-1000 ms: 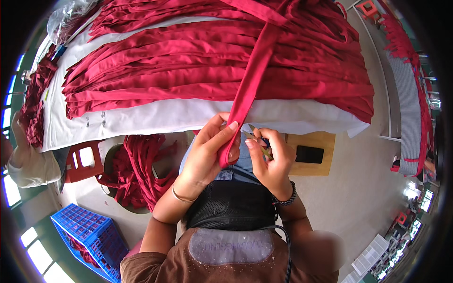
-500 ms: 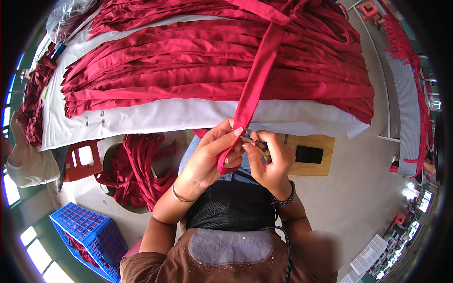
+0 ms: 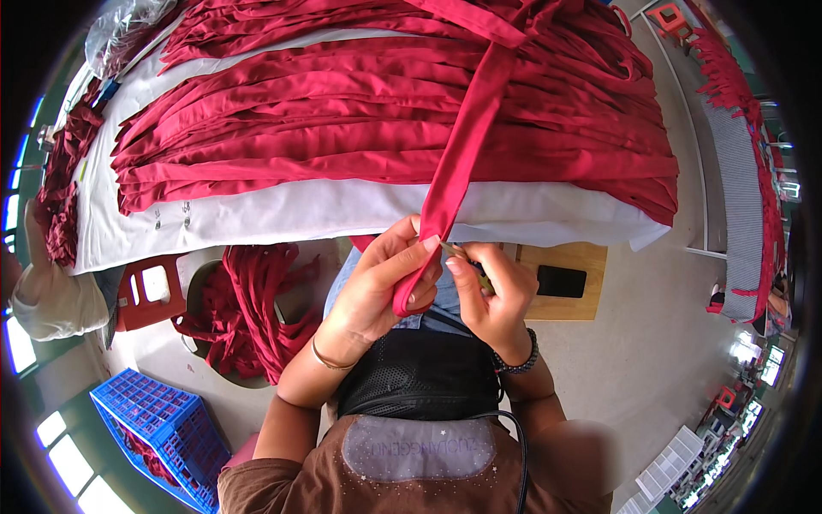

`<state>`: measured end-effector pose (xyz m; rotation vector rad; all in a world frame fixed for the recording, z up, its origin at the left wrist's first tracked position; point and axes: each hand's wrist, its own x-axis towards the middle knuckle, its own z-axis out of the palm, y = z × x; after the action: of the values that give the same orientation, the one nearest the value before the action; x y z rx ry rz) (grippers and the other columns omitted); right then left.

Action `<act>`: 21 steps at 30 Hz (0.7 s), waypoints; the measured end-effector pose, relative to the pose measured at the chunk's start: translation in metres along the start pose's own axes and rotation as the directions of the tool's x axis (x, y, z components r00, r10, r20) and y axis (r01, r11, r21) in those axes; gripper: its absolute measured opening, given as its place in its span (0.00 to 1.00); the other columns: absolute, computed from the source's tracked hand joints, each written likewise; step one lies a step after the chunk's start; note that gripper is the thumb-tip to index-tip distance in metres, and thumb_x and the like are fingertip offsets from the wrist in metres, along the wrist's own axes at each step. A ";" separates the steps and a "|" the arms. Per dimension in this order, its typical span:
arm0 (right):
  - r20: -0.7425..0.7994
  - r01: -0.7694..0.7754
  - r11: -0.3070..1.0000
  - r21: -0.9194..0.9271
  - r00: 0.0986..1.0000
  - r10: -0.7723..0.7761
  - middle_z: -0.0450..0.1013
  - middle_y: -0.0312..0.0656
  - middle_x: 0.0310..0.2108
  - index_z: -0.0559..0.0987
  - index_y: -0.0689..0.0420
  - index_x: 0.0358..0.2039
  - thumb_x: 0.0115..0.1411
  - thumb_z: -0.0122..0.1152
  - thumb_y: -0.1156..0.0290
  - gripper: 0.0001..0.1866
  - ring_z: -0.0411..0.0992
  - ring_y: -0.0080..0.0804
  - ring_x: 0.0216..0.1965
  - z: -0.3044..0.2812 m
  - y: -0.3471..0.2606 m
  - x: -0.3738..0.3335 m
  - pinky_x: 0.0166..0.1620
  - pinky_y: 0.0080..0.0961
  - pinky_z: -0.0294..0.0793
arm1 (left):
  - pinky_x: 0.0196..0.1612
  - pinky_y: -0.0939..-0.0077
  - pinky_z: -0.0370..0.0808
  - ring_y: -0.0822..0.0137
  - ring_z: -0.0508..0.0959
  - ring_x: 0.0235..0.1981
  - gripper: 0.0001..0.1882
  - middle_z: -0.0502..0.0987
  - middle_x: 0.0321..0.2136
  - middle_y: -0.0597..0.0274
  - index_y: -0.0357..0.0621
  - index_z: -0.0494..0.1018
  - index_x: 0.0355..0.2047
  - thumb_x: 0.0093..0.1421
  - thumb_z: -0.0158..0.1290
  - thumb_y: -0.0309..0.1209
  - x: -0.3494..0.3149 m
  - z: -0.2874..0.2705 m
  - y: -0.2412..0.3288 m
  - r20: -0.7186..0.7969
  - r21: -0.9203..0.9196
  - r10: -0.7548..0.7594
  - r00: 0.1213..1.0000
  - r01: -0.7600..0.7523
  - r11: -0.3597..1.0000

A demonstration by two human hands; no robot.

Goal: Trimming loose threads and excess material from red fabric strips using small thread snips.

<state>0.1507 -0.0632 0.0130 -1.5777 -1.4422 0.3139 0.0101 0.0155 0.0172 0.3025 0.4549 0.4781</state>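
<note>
Strip (image 3: pixel 455 176) pinched at the desk (image 3: pixel 291 216)

White cloth and red strips (image 3: pixel 368 111) cover the desk. Off its near edge, the left hand (image 3: pixel 377 274) pinches the strip; the right hand (image 3: pixel 501 295) grasps a tool (image 3: pixel 485 283), partly hidden. Before the desk's left half: a tub (image 3: pixel 200 287) of red strips; farther off, a blue crate (image 3: pixel 193 441) holding red cloth (image 3: pixel 150 454).

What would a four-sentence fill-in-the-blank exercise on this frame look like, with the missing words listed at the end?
1. The left hand pinches a fabric strip coloured ____.
2. Just below the right hand, the person wears a bracelet made of dark ____.
3. The blue lattice crate stands at the ____ left of the picture.
4. The cloth beneath the piled strips is ____ in colour.

Missing words: red; beads; lower; white.
</note>
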 end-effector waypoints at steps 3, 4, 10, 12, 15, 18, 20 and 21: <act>-0.095 -0.006 0.997 0.072 0.995 0.013 0.70 0.39 0.19 0.74 0.60 0.30 0.57 0.64 0.68 0.09 0.68 0.27 0.16 0.002 0.005 0.002 0.20 0.20 0.64 | 0.13 0.85 0.53 0.80 0.59 0.10 0.10 0.63 0.15 0.69 0.40 0.66 0.45 0.67 0.46 0.31 0.000 0.000 0.000 0.028 0.026 -0.006 1.000 0.005 1.000; -0.111 -0.061 0.994 0.090 0.991 0.071 0.69 0.37 0.18 0.74 0.60 0.30 0.57 0.64 0.69 0.09 0.67 0.24 0.16 0.002 0.006 0.004 0.20 0.19 0.63 | 0.13 0.85 0.53 0.80 0.59 0.10 0.10 0.63 0.15 0.69 0.40 0.66 0.45 0.67 0.46 0.31 0.000 0.000 0.000 0.027 0.026 -0.005 1.000 0.005 1.000; -0.117 -0.024 0.993 0.114 0.992 0.038 0.70 0.38 0.20 0.74 0.60 0.30 0.57 0.63 0.70 0.08 0.66 0.23 0.17 0.002 0.014 0.013 0.21 0.19 0.63 | 0.11 0.87 0.51 0.81 0.56 0.10 0.14 0.62 0.18 0.69 0.39 0.64 0.51 0.67 0.43 0.28 0.000 -0.003 -0.003 0.058 0.027 0.022 0.998 -0.024 0.999; 0.002 -0.086 0.995 0.051 0.996 0.086 0.70 0.38 0.20 0.74 0.61 0.30 0.57 0.64 0.70 0.09 0.67 0.23 0.17 -0.003 0.011 0.013 0.21 0.19 0.64 | 0.11 0.85 0.50 0.81 0.56 0.08 0.09 0.60 0.12 0.73 0.40 0.66 0.44 0.67 0.46 0.30 -0.001 0.001 0.000 -0.040 0.089 0.030 0.999 -0.027 0.996; -0.015 -0.091 0.994 0.056 0.996 0.092 0.71 0.39 0.19 0.75 0.61 0.29 0.57 0.64 0.70 0.08 0.68 0.24 0.17 -0.004 0.008 0.015 0.22 0.20 0.65 | 0.11 0.84 0.50 0.82 0.56 0.08 0.08 0.60 0.12 0.74 0.40 0.67 0.43 0.66 0.46 0.29 0.000 0.001 0.000 -0.040 0.093 0.039 0.998 -0.035 0.995; -0.012 -0.137 0.984 0.113 0.990 0.139 0.72 0.40 0.19 0.76 0.61 0.29 0.57 0.63 0.70 0.08 0.70 0.26 0.17 -0.005 0.006 0.016 0.21 0.21 0.65 | 0.12 0.84 0.50 0.82 0.56 0.08 0.07 0.60 0.12 0.74 0.40 0.67 0.42 0.66 0.46 0.28 -0.001 0.003 0.001 -0.057 0.114 0.042 0.997 -0.035 0.993; -0.024 -0.126 0.987 0.099 0.991 0.128 0.72 0.40 0.18 0.76 0.61 0.28 0.58 0.63 0.70 0.08 0.70 0.26 0.17 -0.005 0.005 0.017 0.21 0.21 0.65 | 0.12 0.84 0.50 0.82 0.56 0.08 0.07 0.60 0.12 0.74 0.40 0.67 0.42 0.66 0.47 0.28 -0.001 0.002 0.001 -0.053 0.117 0.042 0.998 -0.036 0.992; -0.035 -0.112 0.990 0.084 0.993 0.115 0.72 0.41 0.18 0.76 0.61 0.28 0.58 0.62 0.70 0.07 0.70 0.27 0.16 -0.005 0.004 0.017 0.21 0.21 0.65 | 0.12 0.84 0.50 0.82 0.56 0.08 0.07 0.60 0.13 0.74 0.40 0.67 0.42 0.66 0.47 0.28 -0.001 0.001 0.000 -0.048 0.120 0.044 0.998 -0.038 0.992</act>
<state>0.1616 -0.0501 0.0187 -1.5935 -1.2962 0.4012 0.0098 0.0151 0.0190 0.4160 0.5283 0.5008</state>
